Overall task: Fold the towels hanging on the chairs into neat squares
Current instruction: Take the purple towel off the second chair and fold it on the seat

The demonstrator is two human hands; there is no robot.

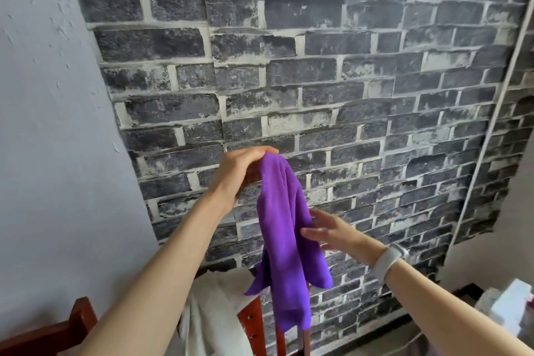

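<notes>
The left hand (244,166) is raised in front of the brick-pattern wall (346,66), its fingers curled over and pinching the top of a purple microfibre towel (284,228). Holding it from one high point lets the cloth fall free under the hand, clear of the furniture, so that its edges can be found. It hangs bunched and twisted rather than flat, with one lobe drooping toward the right forearm and a longer tail ending just in front of the red wooden chair back (254,329) below.

The right hand (332,233) is lower and to the right of the left, fingers spread and nearly straight, its fingertips touching the side of the hanging cloth about halfway down. It grips nothing; it looks placed to run along the edge and find a corner to open the towel out. A white wristband (390,261) sits on that wrist.

Beneath the left forearm a pale grey-white towel (211,312) lies draped over the chair, apparently waiting its turn. A second dark-red chair part (72,326) shows at the lower left, below the left elbow. Blurred white objects (511,309) lie beyond the right forearm; I cannot tell what they are.

Folding proper seems not yet begun.
</notes>
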